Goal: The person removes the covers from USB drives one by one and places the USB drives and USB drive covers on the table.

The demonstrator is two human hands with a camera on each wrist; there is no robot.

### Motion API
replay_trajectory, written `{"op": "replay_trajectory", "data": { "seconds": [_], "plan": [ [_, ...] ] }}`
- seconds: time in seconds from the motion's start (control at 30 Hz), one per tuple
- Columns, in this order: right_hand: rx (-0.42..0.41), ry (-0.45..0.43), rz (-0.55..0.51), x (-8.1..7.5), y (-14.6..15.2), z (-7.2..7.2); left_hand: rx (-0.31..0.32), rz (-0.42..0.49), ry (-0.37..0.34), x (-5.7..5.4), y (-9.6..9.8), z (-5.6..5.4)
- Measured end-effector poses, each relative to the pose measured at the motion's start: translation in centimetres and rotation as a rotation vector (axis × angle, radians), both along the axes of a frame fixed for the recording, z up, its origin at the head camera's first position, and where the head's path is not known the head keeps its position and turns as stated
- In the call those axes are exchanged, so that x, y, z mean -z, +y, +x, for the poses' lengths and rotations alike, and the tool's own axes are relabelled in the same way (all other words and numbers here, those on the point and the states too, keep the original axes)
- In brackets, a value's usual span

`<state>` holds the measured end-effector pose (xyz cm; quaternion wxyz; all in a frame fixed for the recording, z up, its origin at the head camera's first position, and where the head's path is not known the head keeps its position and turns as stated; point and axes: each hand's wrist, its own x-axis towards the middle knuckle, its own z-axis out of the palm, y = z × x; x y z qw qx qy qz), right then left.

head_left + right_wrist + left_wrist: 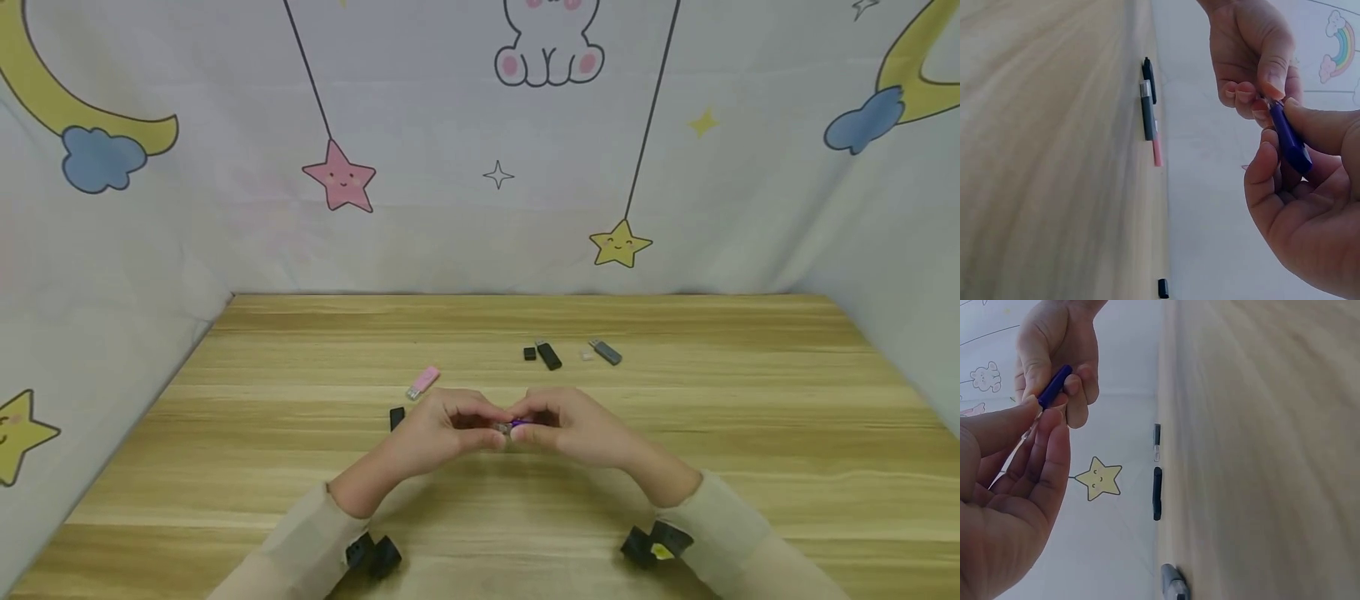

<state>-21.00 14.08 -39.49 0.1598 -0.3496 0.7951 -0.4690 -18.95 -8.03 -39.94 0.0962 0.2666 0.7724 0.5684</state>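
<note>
Both hands meet over the table, close together in the head view. My right hand (573, 425) pinches a purple-blue USB stick (1289, 140) between thumb and fingers. Thumb and fingertips of my left hand (450, 429) pinch a small clear cap (502, 427) at the stick's plug end. Most of that cap is hidden behind the fingers. In the left wrist view the purple body (1055, 386) slants up from the left fingertips into the right hand.
Beyond the hands lie a pink USB stick (423, 382), a black cap (529, 353), a black USB stick (549, 356), a small clear cap (587, 356) and a grey USB stick (606, 352). Another black stick (397, 416) is partly covered by my left hand. A printed curtain (420, 250) stands behind the table.
</note>
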Motion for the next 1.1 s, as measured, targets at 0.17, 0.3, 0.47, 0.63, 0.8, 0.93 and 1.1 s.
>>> {"op": "replay_trajectory", "data": {
  "seconds": [0.17,0.3,0.47,0.63,0.8,0.93,1.1],
  "plan": [
    [0.0,0.01,0.004,-0.8,-0.1,-0.3,0.006,-0.004,0.013,-0.7,0.0,-0.4],
    [-0.008,0.019,0.004,-1.3,-0.1,-0.5,0.019,-0.027,0.073,-1.0,-0.1,-0.8],
    [-0.009,0.037,0.018,-1.8,-0.1,-0.9,0.008,-0.021,0.096,-1.4,-0.3,-1.2],
    [0.017,0.062,0.045,-2.0,-0.1,-1.3,-0.025,-0.037,0.043,-1.9,-0.6,-1.4],
    [0.05,0.058,0.049,-2.0,0.2,-2.1,-0.086,-0.074,0.032,-2.3,-1.2,-1.7],
    [0.103,0.026,0.052,-2.1,0.2,-2.8,-0.128,-0.078,0.031,-2.5,-1.5,-2.2],
    [0.159,0.005,0.062,-2.6,-0.3,-3.6,-0.159,-0.064,0.031,-2.6,-1.6,-2.8]
  ]
}}
